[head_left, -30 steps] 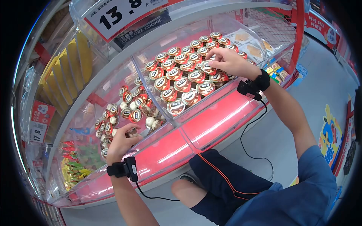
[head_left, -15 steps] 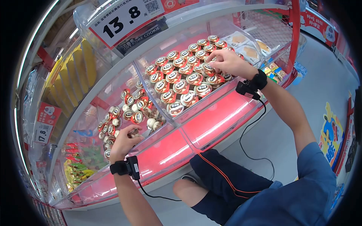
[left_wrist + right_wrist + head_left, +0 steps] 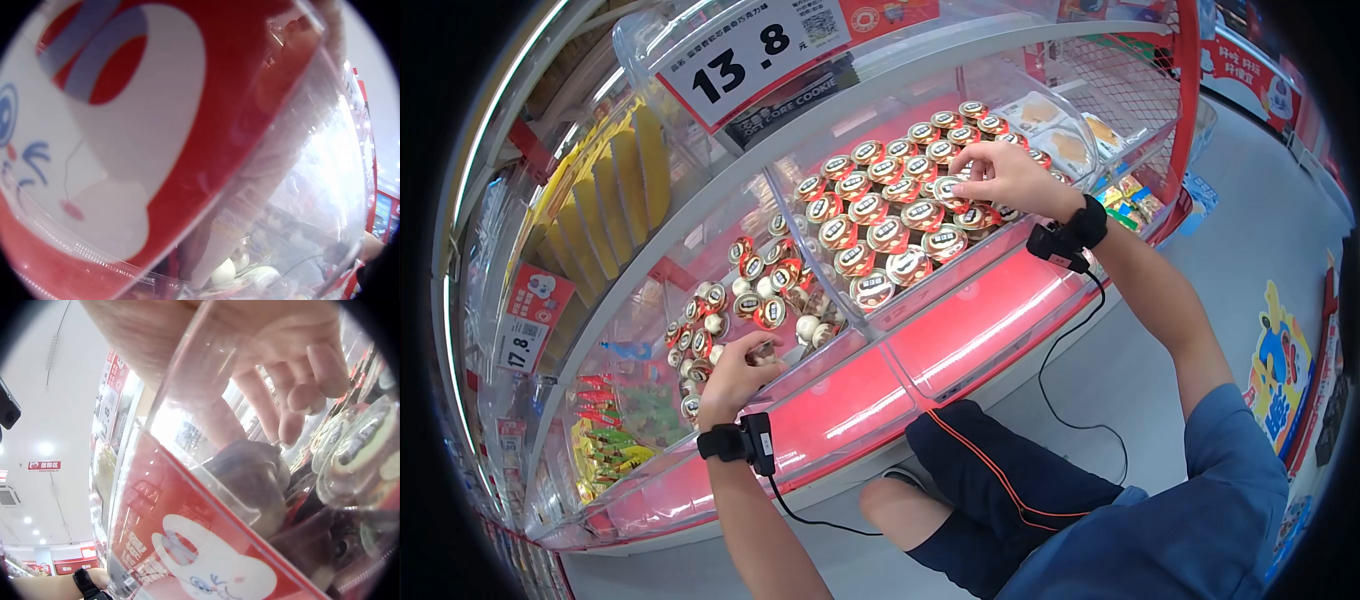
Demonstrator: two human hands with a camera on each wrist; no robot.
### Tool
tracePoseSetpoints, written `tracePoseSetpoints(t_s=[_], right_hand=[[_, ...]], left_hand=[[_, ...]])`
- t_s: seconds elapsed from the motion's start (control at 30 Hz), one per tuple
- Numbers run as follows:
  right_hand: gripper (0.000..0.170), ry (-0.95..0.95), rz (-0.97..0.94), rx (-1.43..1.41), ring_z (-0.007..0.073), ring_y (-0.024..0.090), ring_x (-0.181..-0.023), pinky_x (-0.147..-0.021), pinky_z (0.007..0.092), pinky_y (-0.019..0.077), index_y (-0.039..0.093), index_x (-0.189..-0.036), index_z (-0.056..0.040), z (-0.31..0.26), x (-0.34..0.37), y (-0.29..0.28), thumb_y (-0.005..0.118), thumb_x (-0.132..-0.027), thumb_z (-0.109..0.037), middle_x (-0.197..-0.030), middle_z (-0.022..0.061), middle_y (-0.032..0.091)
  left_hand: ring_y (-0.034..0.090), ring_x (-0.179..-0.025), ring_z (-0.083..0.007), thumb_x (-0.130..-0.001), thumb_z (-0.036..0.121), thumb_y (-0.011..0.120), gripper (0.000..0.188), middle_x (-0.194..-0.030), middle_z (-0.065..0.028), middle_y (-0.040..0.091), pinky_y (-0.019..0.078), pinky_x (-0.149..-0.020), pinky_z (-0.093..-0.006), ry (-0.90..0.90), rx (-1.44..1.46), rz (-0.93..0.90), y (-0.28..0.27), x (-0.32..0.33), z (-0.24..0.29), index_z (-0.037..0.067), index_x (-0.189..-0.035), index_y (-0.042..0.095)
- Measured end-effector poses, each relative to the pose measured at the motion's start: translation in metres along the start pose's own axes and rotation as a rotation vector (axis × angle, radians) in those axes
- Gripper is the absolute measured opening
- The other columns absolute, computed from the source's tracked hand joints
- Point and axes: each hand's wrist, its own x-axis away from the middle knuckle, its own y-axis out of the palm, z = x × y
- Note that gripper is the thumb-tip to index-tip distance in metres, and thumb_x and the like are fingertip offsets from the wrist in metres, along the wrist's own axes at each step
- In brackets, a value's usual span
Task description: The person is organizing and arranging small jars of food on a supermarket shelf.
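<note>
In the head view, my left hand (image 3: pixel 738 378) reaches over the clear front wall, thumb and fingers curled around a small cup (image 3: pixel 766 354) in the left bin. The left wrist view shows its blurred fingers (image 3: pixel 215 240) through clear plastic, near white-bottomed cups (image 3: pixel 223 272). My right hand (image 3: pixel 1015 180) hovers over rows of gold-lidded cups (image 3: pixel 887 235); its thumb lies at the edge of one cup (image 3: pixel 947 191), its other fingers bent above. In the right wrist view, the thumb meets a brown cup (image 3: pixel 247 481), and the other fingers (image 3: pixel 294 403) hang apart from it.
A clear divider (image 3: pixel 805 235) separates the two bins. Price signs (image 3: pixel 745 65) hang above, yellow packets (image 3: pixel 605 195) stand at the left, and flat packaged snacks (image 3: pixel 1060 140) lie beyond the cups. A red ledge (image 3: pixel 850 400) runs along the front.
The head view has shifted slightly. Both hands keep nearly the same places at the cups, the right thumb and fingers looking a little more spread.
</note>
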Motion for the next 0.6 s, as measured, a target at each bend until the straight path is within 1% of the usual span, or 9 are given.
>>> tracePoseSetpoints(t_s=[0.1,0.2,0.3,0.6], right_hand=[[0.021,-0.009,0.001,0.019,0.0043,0.047,-0.059,-0.054,0.0206,0.0376,0.062,-0.091,-0.005,-0.0016,0.0,-0.0001,0.068,-0.078,-0.021,-0.065,-0.0027,0.053],[0.02,-0.011,0.01,-0.009,0.0038,0.047,-0.058,-0.053,0.0202,0.0376,0.063,-0.092,-0.005,-0.0016,0.0001,-0.0002,0.066,-0.079,-0.019,-0.064,-0.0029,0.053],[0.017,-0.025,0.025,-0.028,0.0034,0.047,-0.058,-0.053,0.0202,0.0379,0.063,-0.091,-0.005,0.0001,0.0001,-0.0005,0.064,-0.08,-0.018,-0.064,-0.0028,0.054],[0.015,-0.037,0.036,-0.024,0.0035,0.048,-0.058,-0.053,0.0202,0.0385,0.062,-0.09,-0.0043,0.0015,0.0004,-0.0011,0.062,-0.081,-0.016,-0.063,-0.0024,0.055]], left_hand=[[0.05,-0.07,-0.0094,-0.071,0.007,0.07,0.033,-0.079,-0.0001,0.054,0.045,-0.059,-0.0269,0.007,0.013,0.01,0.0009,0.0008,0.0007,0.004,-0.102,0.059],[0.049,-0.069,-0.0093,-0.071,0.008,0.07,0.032,-0.079,-0.0001,0.054,0.0447,-0.059,-0.027,-0.029,0.034,0.009,0.0012,0.0027,0.0054,0.004,-0.102,0.059],[0.049,-0.069,-0.0093,-0.071,0.008,0.069,0.033,-0.079,-0.0002,0.054,0.0449,-0.058,-0.0272,-0.007,0.008,0.009,0.0011,0.0005,0.001,0.004,-0.102,0.059],[0.049,-0.07,-0.0092,-0.071,0.007,0.07,0.032,-0.079,-0.0003,0.055,0.0435,-0.061,-0.0258,0.0,-0.016,0.013,0.0011,-0.0002,0.0012,0.003,-0.101,0.059]])
